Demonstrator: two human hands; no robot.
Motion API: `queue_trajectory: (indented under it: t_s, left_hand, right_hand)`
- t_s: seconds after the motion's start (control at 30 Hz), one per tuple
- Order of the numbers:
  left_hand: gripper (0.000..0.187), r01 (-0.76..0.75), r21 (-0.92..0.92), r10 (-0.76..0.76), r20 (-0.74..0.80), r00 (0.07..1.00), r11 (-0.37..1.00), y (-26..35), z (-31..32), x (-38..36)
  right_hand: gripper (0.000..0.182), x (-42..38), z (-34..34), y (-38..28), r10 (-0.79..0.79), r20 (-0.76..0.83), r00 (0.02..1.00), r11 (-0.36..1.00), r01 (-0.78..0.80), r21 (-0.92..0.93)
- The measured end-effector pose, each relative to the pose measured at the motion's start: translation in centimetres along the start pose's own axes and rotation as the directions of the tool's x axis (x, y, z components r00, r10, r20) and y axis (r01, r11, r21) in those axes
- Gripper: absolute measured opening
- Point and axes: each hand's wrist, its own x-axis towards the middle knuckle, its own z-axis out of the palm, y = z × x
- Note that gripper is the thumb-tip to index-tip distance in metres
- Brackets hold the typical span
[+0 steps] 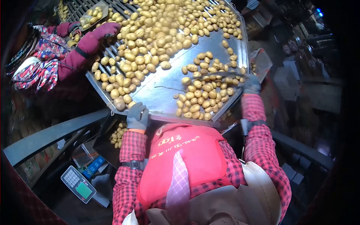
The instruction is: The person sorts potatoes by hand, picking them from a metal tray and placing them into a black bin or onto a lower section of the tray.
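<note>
Red apron (206,157) closest, the right hand (252,84) seems shut around a thin dark stick (215,74), raking potatoes (195,108) on the metal table's (161,100) right, which needs low, soft pulls; the left hand's (137,117) grip, by the near edge, I can't tell.

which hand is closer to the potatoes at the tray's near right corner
Right: your right hand is just right of those potatoes; your left hand is left of them, across bare tray.
</note>
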Motion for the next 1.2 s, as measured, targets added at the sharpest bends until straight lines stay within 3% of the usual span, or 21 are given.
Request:
queue_trajectory:
  t_s: [0.03,0.1,0.13,0.17,0.2,0.27,0.3,0.37,0.43,0.5,0.57,0.63,0.7,0.77,0.83,0.9,0.97,1.03,1.13,1.2]
  left_hand:
    - [0.017,-0.037,-0.009,0.038,0.048,0.998,0.999,0.1,0.4,0.7]
    - [0.017,0.065,-0.015,-0.063,0.089,0.994,0.998,-0.6,1.6,0.8]
    - [0.017,0.102,0.007,-0.102,0.142,0.985,0.995,-1.5,2.1,0.5]
    - [0.017,0.137,0.032,-0.14,0.195,0.971,0.99,-2.1,2.1,0.4]
    - [0.016,0.069,0.089,-0.089,0.243,0.966,0.994,-2.0,1.6,0.6]
    - [0.015,-0.092,0.163,0.03,0.344,0.939,0.982,-1.2,1.4,1.2]
    - [0.016,-0.132,0.146,0.081,0.316,0.945,0.98,-1.9,2.0,0.9]
    - [0.016,-0.109,0.161,0.039,0.386,0.922,0.981,-1.9,2.2,1.2]
    - [0.016,-0.113,0.181,0.034,0.388,0.921,0.977,-1.8,2.1,1.2]
    - [0.016,-0.12,0.193,0.032,0.406,0.913,0.974,-1.8,2.2,1.1]
    - [0.017,-0.113,0.211,0.015,0.417,0.909,0.971,-1.0,1.8,1.4]
    - [0.019,-0.099,0.261,-0.027,0.439,0.898,0.96,-0.6,1.7,1.5]
    - [0.021,-0.099,0.315,-0.052,0.437,0.898,0.944,-0.5,1.8,1.4]
    - [0.023,-0.075,0.334,-0.091,0.456,0.885,0.939,-0.4,2.0,1.4]
    - [0.024,-0.055,0.347,-0.121,0.466,0.877,0.936,-0.2,2.1,1.6]
    - [0.025,-0.044,0.339,-0.124,0.459,0.88,0.94,-0.2,2.1,1.6]
    - [0.026,-0.029,0.338,-0.14,0.464,0.874,0.941,-0.3,1.9,1.5]
    - [0.027,-0.013,0.336,-0.159,0.479,0.863,0.942,-0.3,2.0,1.6]
    - [0.029,-0.042,0.354,-0.143,0.48,0.865,0.934,-0.7,2.1,1.5]
    - [0.031,-0.016,0.352,-0.158,0.463,0.872,0.936,-0.5,2.4,1.7]
  right_hand:
    - [0.031,2.2,-5.3,3.3,0.086,-0.101,0.991,0.996,-0.089,-0.029]
    - [0.03,5.4,-15.7,9.7,0.212,-0.287,0.934,0.952,-0.264,-0.156]
    - [0.031,4.8,-20.3,8.2,0.206,-0.435,0.877,0.811,-0.402,-0.426]
    - [0.032,4.6,-23.9,7.3,0.147,-0.564,0.812,0.572,-0.535,-0.621]
    - [0.032,5.9,-28.6,8.3,0.352,-0.744,0.569,0.605,-0.744,-0.283]
    - [0.033,5.9,-33.3,8.7,0.543,-0.759,0.358,0.57,-0.822,0.02]
    - [0.034,5.2,-34.1,7.8,0.531,-0.721,0.445,0.589,-0.806,-0.063]
    - [0.035,5.0,-35.0,5.8,0.509,-0.614,0.603,0.618,-0.753,-0.227]
    - [0.029,10.6,-39.7,15.9,0.287,-0.53,0.798,0.66,-0.566,-0.494]
    - [0.021,10.1,-35.3,12.6,0.311,-0.505,0.805,0.904,-0.414,-0.104]
    - [0.012,9.5,-32.1,10.8,0.326,-0.475,0.817,0.929,-0.184,0.32]
    - [0.016,13.4,-36.0,17.3,0.482,-0.427,0.765,0.867,-0.347,0.357]
    - [0.018,13.5,-37.2,19.1,0.574,-0.409,0.71,0.815,-0.443,0.374]
    - [0.018,11.1,-35.7,15.5,0.606,-0.426,0.672,0.794,-0.48,0.373]
    - [0.012,10.8,-33.9,13.1,0.57,-0.363,0.737,0.804,-0.411,0.429]
    - [0.013,11.9,-31.5,10.6,0.481,-0.412,0.774,0.87,-0.362,0.335]
    - [0.013,15.2,-28.8,8.3,0.314,-0.541,0.78,0.941,-0.332,0.068]
    - [0.015,19.5,-28.4,8.5,0.109,-0.73,0.675,0.94,-0.308,-0.145]
    - [0.017,23.7,-28.9,5.8,-0.049,-0.749,0.661,0.956,-0.186,-0.227]
    - [0.019,23.1,-28.4,1.2,-0.093,-0.654,0.75,0.853,-0.279,-0.442]
